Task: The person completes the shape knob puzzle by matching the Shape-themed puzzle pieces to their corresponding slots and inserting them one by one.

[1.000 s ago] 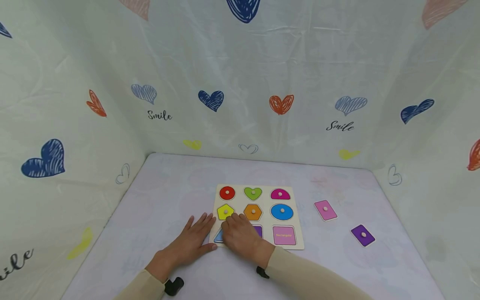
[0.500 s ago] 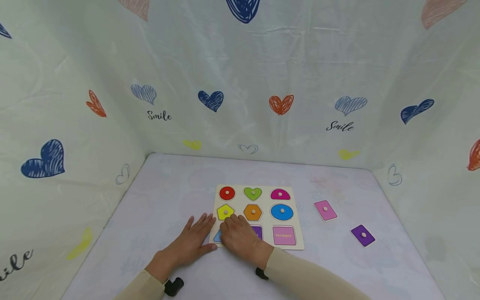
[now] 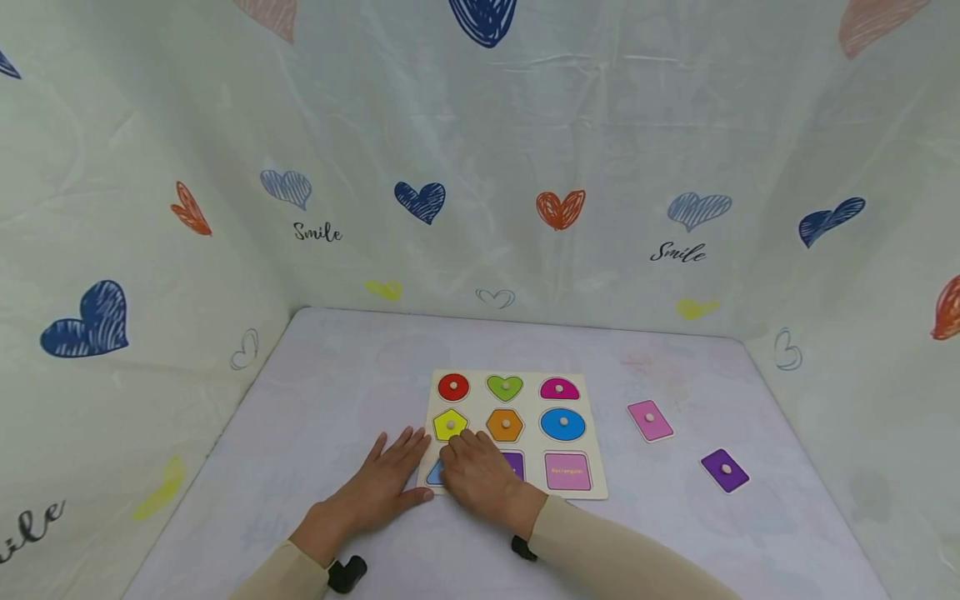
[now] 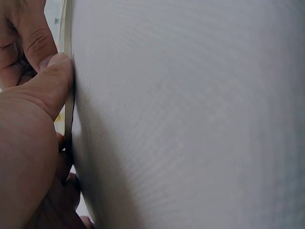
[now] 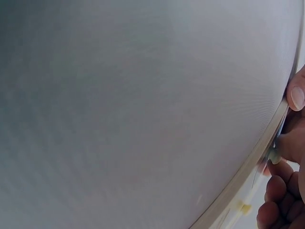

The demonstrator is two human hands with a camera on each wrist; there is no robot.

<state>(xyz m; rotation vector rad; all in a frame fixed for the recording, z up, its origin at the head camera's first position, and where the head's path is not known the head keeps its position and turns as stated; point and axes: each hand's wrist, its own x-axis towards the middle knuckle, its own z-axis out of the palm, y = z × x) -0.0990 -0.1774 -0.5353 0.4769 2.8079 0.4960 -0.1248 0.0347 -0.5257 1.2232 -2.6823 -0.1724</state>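
In the head view a white shape puzzle board (image 3: 480,405) lies on the table, holding several colored knobbed pieces. My right hand (image 3: 483,477) is over its lower left part, fingers curled. The right wrist view shows its thumb and finger pinching a small pale knob (image 5: 275,155) just above the board. A blue shape (image 3: 434,474) shows partly beside that hand, mostly covered. My left hand (image 3: 378,487) lies with fingers extended along the board's left edge, its thumb at the near left corner. In the left wrist view the thumb (image 4: 55,81) touches the board's rim.
A pink knobbed rectangle (image 3: 650,421) and a purple knobbed piece (image 3: 724,471) lie on the table right of the board. A pink recess (image 3: 567,472) and a partly covered purple one (image 3: 515,463) show in the near row. Heart-printed cloth (image 3: 487,250) surrounds the table (image 3: 352,367).
My right hand has shifted very slightly toward me and to the left, still over the same corner. My left hand and the loose pieces stay in place.
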